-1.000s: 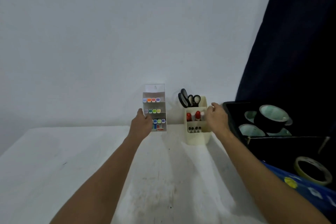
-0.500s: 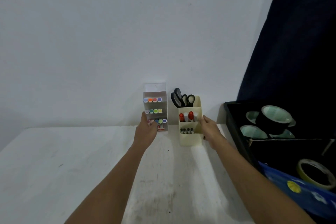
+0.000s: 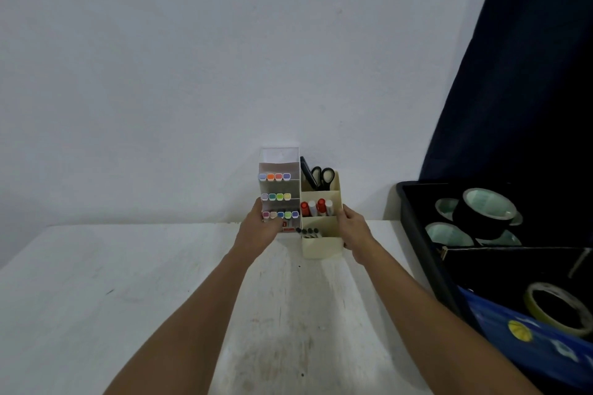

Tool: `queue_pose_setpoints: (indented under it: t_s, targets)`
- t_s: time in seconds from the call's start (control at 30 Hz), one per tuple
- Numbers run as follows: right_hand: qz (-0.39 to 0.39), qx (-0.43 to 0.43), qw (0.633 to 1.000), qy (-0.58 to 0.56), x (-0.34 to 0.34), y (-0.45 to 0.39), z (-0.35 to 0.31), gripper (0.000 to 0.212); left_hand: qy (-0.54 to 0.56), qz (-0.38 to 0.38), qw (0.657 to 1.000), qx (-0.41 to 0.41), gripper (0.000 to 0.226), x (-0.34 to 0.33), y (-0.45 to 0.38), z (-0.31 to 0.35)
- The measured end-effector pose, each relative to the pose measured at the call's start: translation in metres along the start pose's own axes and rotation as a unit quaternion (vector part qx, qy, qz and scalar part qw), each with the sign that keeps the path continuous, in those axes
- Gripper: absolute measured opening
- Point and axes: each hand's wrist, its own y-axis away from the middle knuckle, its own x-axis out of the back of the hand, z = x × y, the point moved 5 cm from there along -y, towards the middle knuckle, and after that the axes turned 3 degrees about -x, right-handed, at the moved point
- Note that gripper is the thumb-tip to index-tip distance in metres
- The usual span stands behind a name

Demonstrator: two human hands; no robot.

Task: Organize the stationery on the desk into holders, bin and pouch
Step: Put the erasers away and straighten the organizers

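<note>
The sorting is looking nearly finished, judging by how things lie. The clear marker holder (image 3: pixel 279 192) is standing at the back of the tabletop (image 3: pixel 96 298) against the wall, showing three tiers of pastel marker caps. The cream holder (image 3: pixel 321 234) is touching its right side and carrying black-handled scissors (image 3: pixel 321 177) in the rear pocket, red and white markers (image 3: pixel 316 208) in the middle one and small dark-tipped pens (image 3: pixel 308 231) in front. The left hand (image 3: pixel 261 229) is gripping the clear holder's lower left side, fingers curled across its front. The right hand (image 3: pixel 354 229) is holding the cream holder's right wall, thumb on the front edge. To the right, the black bin (image 3: pixel 414 221) is holding rolls of tape (image 3: pixel 486 213), and a blue pouch (image 3: pixel 529 340) is lying at its near end. No loose stationery is showing on the tabletop, so what is left is probably only squaring the two holders together.
</note>
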Motion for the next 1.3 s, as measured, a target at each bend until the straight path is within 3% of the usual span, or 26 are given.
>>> queue_pose_setpoints:
  t_s: [0.23,0.3,0.4,0.53,0.6,0.73,0.9,1.03,1.13,1.2,1.3]
  targets:
    - [-0.058,-0.041,0.996,0.055,0.005,0.004,-0.006,0.047,-0.047,-0.043,0.998,-0.014,0.052,0.002,0.002,0.007]
    - [-0.059,-0.032,0.994,0.091,0.007,0.008,-0.010,0.051,-0.060,-0.023,0.998,-0.010,0.056,0.005,0.005,0.012]
    - [-0.008,0.035,0.993,0.116,0.020,0.029,-0.025,0.050,-0.050,0.078,0.995,0.023,0.067,0.014,0.024,0.028]
    - [0.054,0.140,0.979,0.135,0.050,0.072,-0.034,0.047,-0.055,0.143,0.985,-0.076,0.055,0.004,0.063,0.068]
    - [0.077,0.176,0.970,0.150,0.072,0.092,-0.033,0.046,-0.053,0.132,0.984,-0.107,0.044,-0.014,0.082,0.088]
    - [0.103,0.236,0.950,0.178,0.135,0.136,-0.020,0.042,-0.071,0.061,0.986,-0.141,0.047,-0.080,0.128,0.123]
    - [0.153,0.227,0.932,0.235,0.235,0.174,0.026,0.045,-0.080,-0.001,0.990,-0.115,0.051,-0.169,0.181,0.143]
    - [0.221,0.199,0.897,0.327,0.317,0.190,0.075,0.043,-0.128,0.012,0.987,-0.101,0.050,-0.221,0.221,0.154]
    - [0.285,0.152,0.859,0.397,0.361,0.197,0.111,0.059,-0.148,0.020,0.986,-0.076,0.053,-0.244,0.243,0.157]
    - [0.291,0.123,0.849,0.423,0.375,0.202,0.127,0.067,-0.161,0.017,0.986,-0.044,0.056,-0.254,0.252,0.154]
    - [0.261,0.063,0.856,0.442,0.377,0.209,0.136,0.059,-0.166,-0.002,0.986,-0.009,0.055,-0.257,0.256,0.142]
